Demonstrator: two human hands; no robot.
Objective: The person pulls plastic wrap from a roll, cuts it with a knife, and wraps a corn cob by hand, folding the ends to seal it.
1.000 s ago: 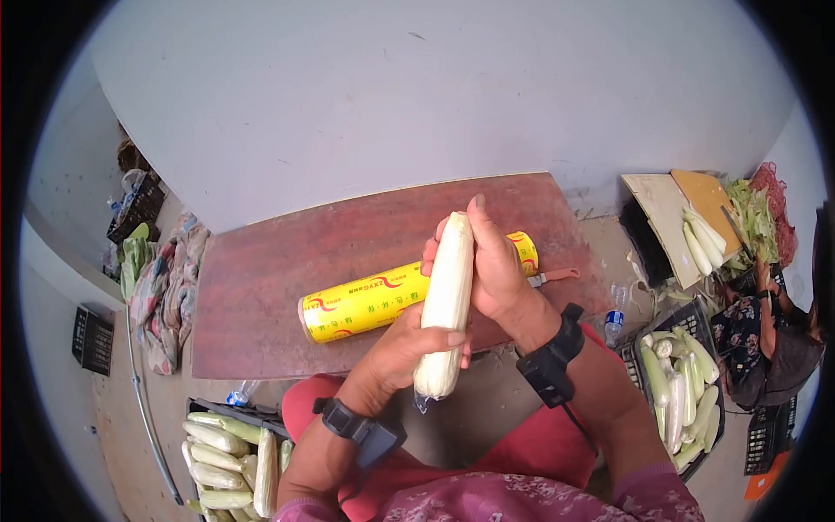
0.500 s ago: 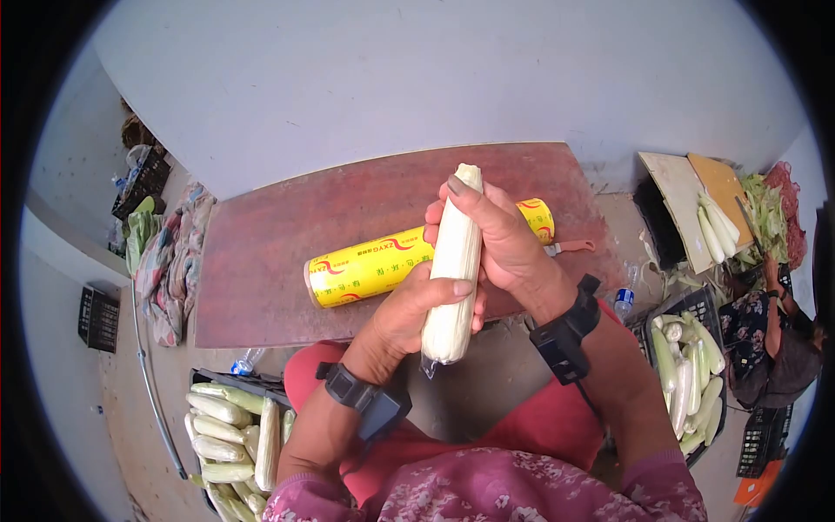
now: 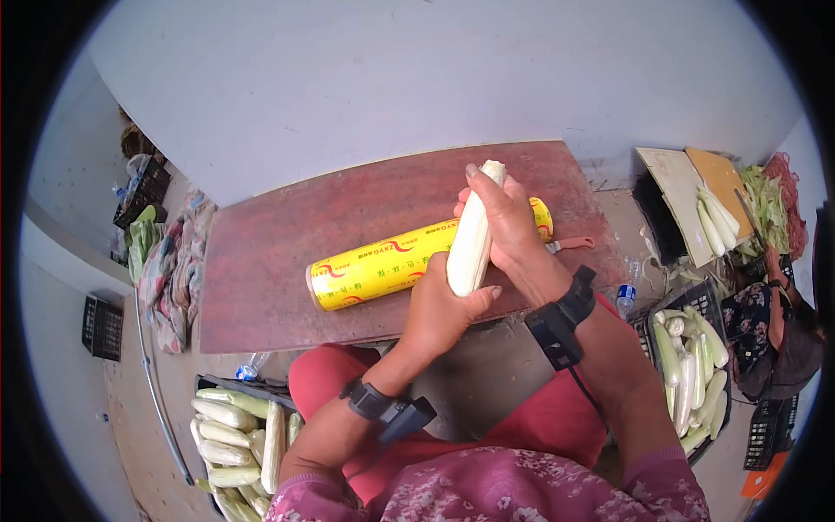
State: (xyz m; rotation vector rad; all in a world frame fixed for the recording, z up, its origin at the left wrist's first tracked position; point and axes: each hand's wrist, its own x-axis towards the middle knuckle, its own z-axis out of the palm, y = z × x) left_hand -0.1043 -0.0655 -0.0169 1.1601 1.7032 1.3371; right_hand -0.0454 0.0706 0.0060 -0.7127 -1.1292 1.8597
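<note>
Change: the left hand (image 3: 444,309) is shifted from the cob's (image 3: 470,248) side to its lower end.
Film roll (image 3: 374,270): laid on the bench (image 3: 261,287), behind the cob.
Left hand: cupped round the cob's base.
Cob: held near upright above the bench edge.
Right hand (image 3: 509,226): clenched round its top.
Progress: film judged already wrapped on; ends seemingly left to be pressed.

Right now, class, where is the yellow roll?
In the head view, the yellow roll lies on the reddish table, mid-frame, behind the white corn cob gripped by the left hand and right hand.
</note>
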